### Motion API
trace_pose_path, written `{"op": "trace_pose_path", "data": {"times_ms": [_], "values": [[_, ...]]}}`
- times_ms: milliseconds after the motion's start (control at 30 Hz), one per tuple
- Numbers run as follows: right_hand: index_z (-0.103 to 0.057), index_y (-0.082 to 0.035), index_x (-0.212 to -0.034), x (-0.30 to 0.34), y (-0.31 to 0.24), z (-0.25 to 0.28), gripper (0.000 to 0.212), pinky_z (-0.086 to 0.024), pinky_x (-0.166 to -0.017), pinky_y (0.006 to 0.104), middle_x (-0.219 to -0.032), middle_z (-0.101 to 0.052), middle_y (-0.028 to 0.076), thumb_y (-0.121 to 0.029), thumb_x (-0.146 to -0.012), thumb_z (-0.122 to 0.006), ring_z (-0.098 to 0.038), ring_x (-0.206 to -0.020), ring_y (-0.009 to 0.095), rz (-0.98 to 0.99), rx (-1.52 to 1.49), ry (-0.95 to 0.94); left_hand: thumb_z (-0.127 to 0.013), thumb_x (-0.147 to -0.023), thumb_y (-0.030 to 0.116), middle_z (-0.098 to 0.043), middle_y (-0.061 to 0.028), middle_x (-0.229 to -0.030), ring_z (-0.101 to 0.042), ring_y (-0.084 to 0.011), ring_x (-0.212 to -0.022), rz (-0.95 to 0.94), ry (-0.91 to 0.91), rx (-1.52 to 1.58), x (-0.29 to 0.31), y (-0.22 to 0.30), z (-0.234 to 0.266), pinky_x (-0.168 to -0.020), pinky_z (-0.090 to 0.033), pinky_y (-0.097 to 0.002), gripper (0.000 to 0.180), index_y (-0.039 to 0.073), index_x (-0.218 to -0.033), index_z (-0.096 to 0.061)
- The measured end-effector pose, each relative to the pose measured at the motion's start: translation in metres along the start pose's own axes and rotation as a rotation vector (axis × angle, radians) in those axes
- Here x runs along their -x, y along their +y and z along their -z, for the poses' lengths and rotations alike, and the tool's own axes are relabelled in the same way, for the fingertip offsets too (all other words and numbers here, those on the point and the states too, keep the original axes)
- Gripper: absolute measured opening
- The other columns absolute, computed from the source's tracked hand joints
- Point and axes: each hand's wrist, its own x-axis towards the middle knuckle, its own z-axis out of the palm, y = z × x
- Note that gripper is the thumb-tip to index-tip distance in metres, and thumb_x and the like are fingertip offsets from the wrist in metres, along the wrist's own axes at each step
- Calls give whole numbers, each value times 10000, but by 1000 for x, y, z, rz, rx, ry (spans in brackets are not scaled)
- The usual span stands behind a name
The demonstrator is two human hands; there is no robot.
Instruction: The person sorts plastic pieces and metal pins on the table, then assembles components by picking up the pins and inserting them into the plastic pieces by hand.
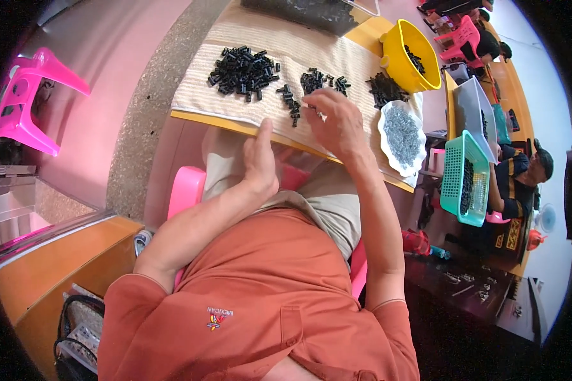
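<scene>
My left hand [261,162] is at the near edge of the cloth-covered table [200,86], fingers stretched out and holding nothing that I can see. Above the cloth, my right hand [338,124] is pinched at the fingertips; whatever lies between them is too small to make out. Just left of it, a few short black cylindrical parts [292,106] form a loose row. A small black cluster [313,81] lies beyond its fingers. The larger pile of black parts [243,71] is farther left. At right, a white scalloped dish [388,162] holds small clear or silvery pieces.
Thin black pieces [386,90] lie beside a yellow basket [419,81]. A clear bin [362,7] stands at the far edge. On the right are a green basket [451,190] and a co-worker [521,174]. A pink stool [28,105] stands at left.
</scene>
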Motion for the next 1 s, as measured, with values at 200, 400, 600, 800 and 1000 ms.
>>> {"op": "trace_pose_path", "data": {"times_ms": [200,400,600,800,1000], "values": [[-711,-125,-983,14,-9,2,215,-495,-799,351,-985,-654,31,-179,-774,-718,-577,-881,256,191,173,-117,-604,-957,403,-645,-78,-1090,-644,-208,-955,8,-52,17,4,3,0,-742,-573,-389,411,78,-1205,-564],[-686,-90,-912,19,4,-6,154,-490,-775,358,-920,-629,50,-129,-763,-687,-562,-847,257,179,223,-52,-601,-940,447,-613,-112,-1111,-613,-221,-998,-14,-11,-17,-1,-4,2,-781,-545,-399,486,26,-1176,-547],[-689,-79,-948,16,-1,-10,159,-504,-782,373,-949,-648,53,-107,-792,-676,-587,-887,272,128,222,10,-583,-950,437,-624,-94,-1083,-611,-206,-949,-27,32,-5,4,2,-2,-745,-528,-383,449,36,-1152,-568],[-683,-119,-1006,0,-10,-15,234,-490,-880,390,-1058,-624,64,-122,-773,-665,-566,-1017,294,275,245,68,-616,-947,409,-614,-76,-1117,-610,-213,-985,-1,-14,3,4,1,2,-782,-555,-396,444,63,-1215,-540],[-687,-103,-1018,1,2,-13,245,-485,-895,404,-1082,-619,77,-118,-774,-668,-556,-1046,306,230,282,50,-623,-940,419,-608,-76,-1110,-601,-196,-996,9,15,16,-2,-4,5,-773,-554,-390,446,63,-1197,-544]]}}
